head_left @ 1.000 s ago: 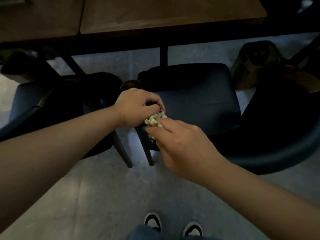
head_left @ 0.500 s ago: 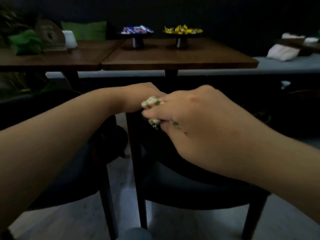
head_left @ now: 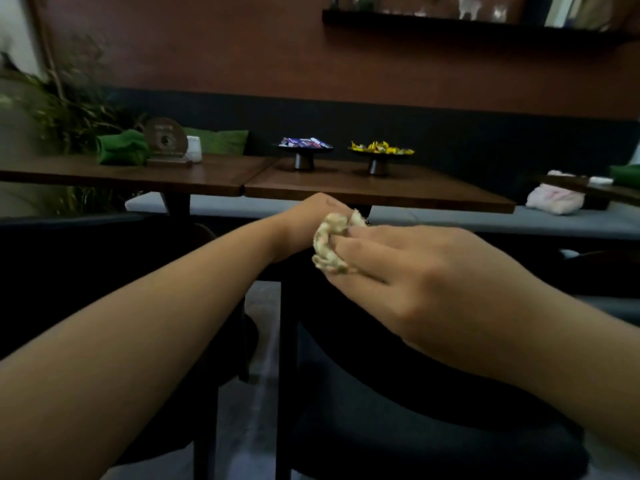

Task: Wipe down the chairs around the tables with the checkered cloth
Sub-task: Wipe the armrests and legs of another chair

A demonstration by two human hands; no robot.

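The checkered cloth [head_left: 333,244] is kept bunched into a small wad, probably so it fits along the dark chair [head_left: 363,358] top rail. It's pinched by the curled fingers of the right hand [head_left: 408,271], closed on it. The left hand [head_left: 308,226] is just beside it; its fingers are hidden, so its grip can't be told.
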